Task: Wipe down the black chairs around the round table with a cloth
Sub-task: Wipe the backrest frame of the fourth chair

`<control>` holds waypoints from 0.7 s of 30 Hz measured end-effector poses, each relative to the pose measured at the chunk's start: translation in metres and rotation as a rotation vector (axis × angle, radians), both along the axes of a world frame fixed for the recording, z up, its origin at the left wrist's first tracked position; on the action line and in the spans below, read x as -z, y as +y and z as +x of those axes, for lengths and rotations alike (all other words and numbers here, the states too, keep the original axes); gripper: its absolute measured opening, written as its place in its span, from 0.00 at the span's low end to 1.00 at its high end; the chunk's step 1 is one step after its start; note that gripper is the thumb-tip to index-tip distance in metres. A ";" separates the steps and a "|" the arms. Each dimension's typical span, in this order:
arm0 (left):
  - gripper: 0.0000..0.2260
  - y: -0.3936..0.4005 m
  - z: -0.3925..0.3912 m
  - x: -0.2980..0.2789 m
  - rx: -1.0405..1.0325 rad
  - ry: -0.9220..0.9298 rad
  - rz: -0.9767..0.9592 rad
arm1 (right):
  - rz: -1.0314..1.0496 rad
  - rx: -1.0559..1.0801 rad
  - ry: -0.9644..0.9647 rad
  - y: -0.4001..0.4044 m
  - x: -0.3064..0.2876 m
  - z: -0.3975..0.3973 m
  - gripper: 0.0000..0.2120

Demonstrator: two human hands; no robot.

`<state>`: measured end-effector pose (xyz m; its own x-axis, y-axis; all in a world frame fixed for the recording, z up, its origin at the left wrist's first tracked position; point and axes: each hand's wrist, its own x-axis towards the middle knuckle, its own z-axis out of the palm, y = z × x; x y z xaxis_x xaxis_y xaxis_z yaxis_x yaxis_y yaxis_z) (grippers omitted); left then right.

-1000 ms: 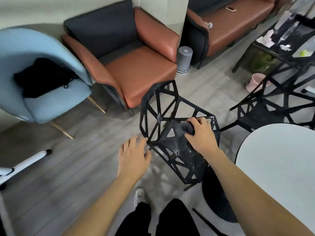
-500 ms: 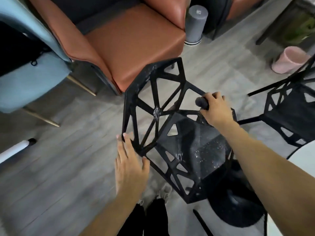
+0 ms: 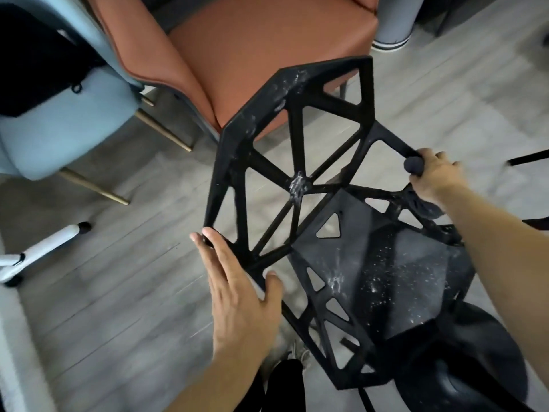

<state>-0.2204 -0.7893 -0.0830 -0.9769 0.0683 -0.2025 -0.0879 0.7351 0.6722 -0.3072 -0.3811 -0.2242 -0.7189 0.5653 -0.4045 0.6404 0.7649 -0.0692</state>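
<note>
Clearly a matter of reach along the frame. Left hand [image 3: 237,295] flat against the left edge of the black openwork plastic chair [image 3: 300,185], fingers straight and pointing toward 11 o'clock, thumb splayed toward 2 o'clock over the lower strut; a wide, open grip that presses and steadies rather than clasps. Backrest lattice stretching from that hand toward 1 o'clock, long axis running from 7 to 1, with pale smears on its top-left rim and at the hub where the struts meet. Solid seat panel lying at 4 o'clock from the hub, speckled with white spots. Right hand [image 3: 430,179] at the far right corner where backrest meets seat, fingers curled round a bunched dark grey cloth [image 3: 413,166] and bearing it against the chair's right-hand strut; a second fold of the same cloth showing under the wrist.

Judged from the dirt remaining: hub smear lies at 9 o'clock from the cloth, rim smear at 10 to 11 o'clock, seat speckles at 6 to 7 o'clock. Right hand alone carries the cloth, so next stroke probably leftward along the strut, left hand bracing.
</note>
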 end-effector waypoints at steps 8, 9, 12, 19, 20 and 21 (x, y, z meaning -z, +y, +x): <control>0.48 0.053 -0.099 0.007 0.069 0.039 -0.022 | 0.003 0.202 0.055 0.037 0.000 -0.002 0.20; 0.48 0.058 -0.112 0.009 0.091 0.043 -0.022 | -0.002 0.224 0.060 0.041 0.002 -0.001 0.20; 0.47 0.083 -0.149 0.012 0.143 0.027 -0.036 | -0.008 0.310 0.074 0.058 0.005 0.010 0.20; 0.47 0.144 -0.216 0.007 0.327 -0.020 -0.068 | -0.074 0.567 0.087 0.063 -0.003 0.067 0.18; 0.48 0.152 -0.224 0.006 0.356 -0.018 -0.071 | -0.080 0.600 0.080 0.059 -0.005 0.074 0.18; 0.48 0.159 -0.231 0.005 0.388 -0.024 -0.069 | -0.088 0.637 0.080 0.055 -0.006 0.080 0.19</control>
<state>-0.4515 -0.6303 -0.0878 -0.8762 0.4171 -0.2417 0.1906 0.7602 0.6211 -0.2270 -0.3266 -0.2178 -0.2835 0.8581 -0.4282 0.9572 0.2261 -0.1808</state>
